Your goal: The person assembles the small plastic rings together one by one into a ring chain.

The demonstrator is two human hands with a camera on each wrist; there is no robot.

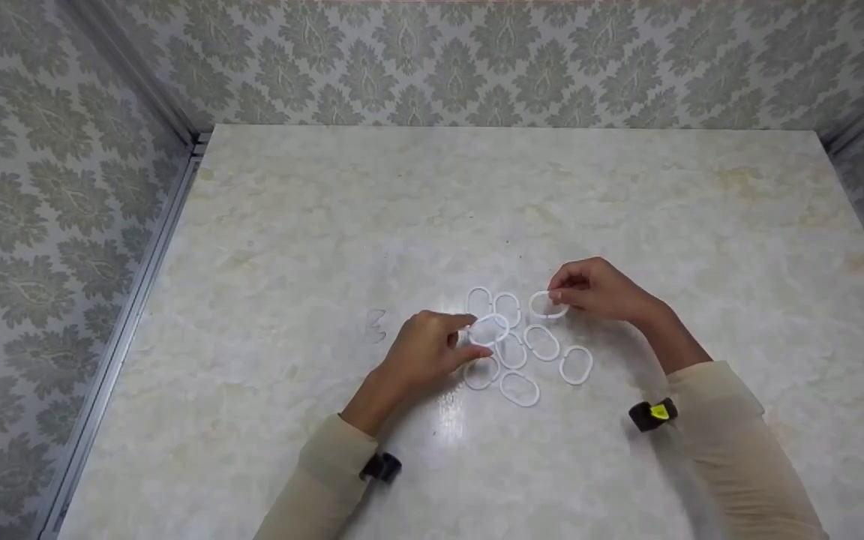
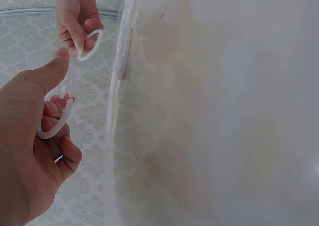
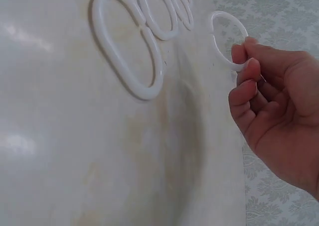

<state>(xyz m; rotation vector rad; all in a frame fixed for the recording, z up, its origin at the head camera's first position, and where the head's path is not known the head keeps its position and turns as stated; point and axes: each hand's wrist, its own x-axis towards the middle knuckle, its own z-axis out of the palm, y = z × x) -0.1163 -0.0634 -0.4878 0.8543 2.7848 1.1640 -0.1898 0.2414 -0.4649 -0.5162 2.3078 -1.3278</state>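
My left hand (image 1: 421, 349) is over the left side of a loose group of white oval shower curtain rings. A curtain ring (image 2: 64, 120) sits in its curled fingers, while the thumb stands apart in the left wrist view. To the right, my right hand (image 1: 601, 289) pinches another curtain ring (image 3: 219, 54) by one end between thumb and forefinger. That ring has a small break in its long side. Below and between the hands lie several more rings, among them one (image 1: 520, 389) at the front and one (image 1: 576, 365) at the right.
The marbled white table (image 1: 289, 225) carries the rings near its middle. Left of the left hand lies a thin, clear, wavy-edged piece (image 1: 376, 326). Patterned walls (image 1: 454, 67) stand behind and at the sides. Each sleeve bears a black wrist device (image 1: 653, 414).
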